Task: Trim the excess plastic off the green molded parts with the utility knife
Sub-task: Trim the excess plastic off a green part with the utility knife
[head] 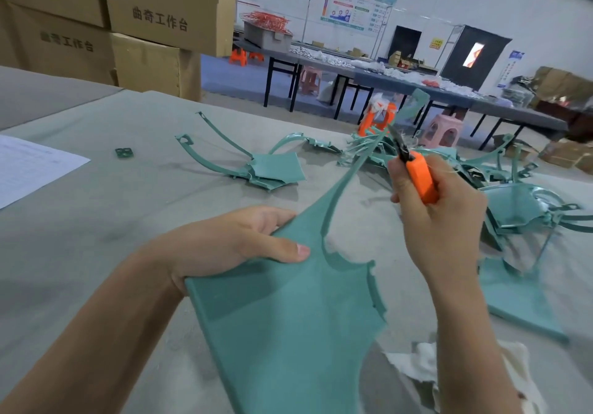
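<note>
Your left hand (237, 240) clamps the green molded part (288, 323) at 6 o'clock, while your right hand (439, 217), at its 2 o'clock, grips the utility knife (420, 176) against its long arm.

1. The left hand (224, 240) grips the upper-left edge of the green molded part (288, 323), thumb flat on its face, fingers tucked behind it.
2. The bare left forearm reaches in from the part's lower left.
3. The right hand (439, 211), raised to the right of the part's long curved strip, wraps its fingers round the orange utility knife (422, 177), blade end toward the strip.
4. The right forearm rises steeply just right of the part's wide body.
</note>
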Demonstrator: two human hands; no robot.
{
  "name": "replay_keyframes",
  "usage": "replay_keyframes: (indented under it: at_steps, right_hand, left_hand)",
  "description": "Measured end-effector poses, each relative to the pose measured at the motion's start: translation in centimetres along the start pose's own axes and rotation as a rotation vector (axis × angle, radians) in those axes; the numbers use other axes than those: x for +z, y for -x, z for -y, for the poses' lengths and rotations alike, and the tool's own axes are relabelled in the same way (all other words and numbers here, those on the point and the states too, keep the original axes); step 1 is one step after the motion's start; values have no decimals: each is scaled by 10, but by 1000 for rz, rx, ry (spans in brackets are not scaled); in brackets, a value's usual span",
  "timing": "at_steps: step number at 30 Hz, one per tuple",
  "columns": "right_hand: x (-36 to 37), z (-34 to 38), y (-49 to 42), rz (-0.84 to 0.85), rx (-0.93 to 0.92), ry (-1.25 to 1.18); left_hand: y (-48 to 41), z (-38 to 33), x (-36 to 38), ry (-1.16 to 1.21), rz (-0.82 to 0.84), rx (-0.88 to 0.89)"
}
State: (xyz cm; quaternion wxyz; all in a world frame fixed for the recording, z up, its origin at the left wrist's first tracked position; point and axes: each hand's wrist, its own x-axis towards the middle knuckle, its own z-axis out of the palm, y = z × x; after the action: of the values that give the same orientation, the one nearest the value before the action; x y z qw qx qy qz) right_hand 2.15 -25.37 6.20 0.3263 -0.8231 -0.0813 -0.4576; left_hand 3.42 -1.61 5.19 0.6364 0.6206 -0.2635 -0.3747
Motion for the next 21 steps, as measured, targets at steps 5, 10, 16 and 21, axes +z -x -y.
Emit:
replay_keyframes:
  at_steps: [5, 10, 16, 21]
  right_hand:
    - [5, -2, 2, -8, -61, 97]
    - [12, 0, 6, 115, -124, 165]
    - [19, 7, 10, 360, -148, 0]
    - [15, 8, 10, 503, -124, -96]
  left_hand:
    - [2, 0, -1, 6, 48, -8]
    - [4, -2, -6, 4, -25, 10]
    - [11, -7, -16, -39, -114, 7]
    - [13, -8, -17, -35, -115, 18]
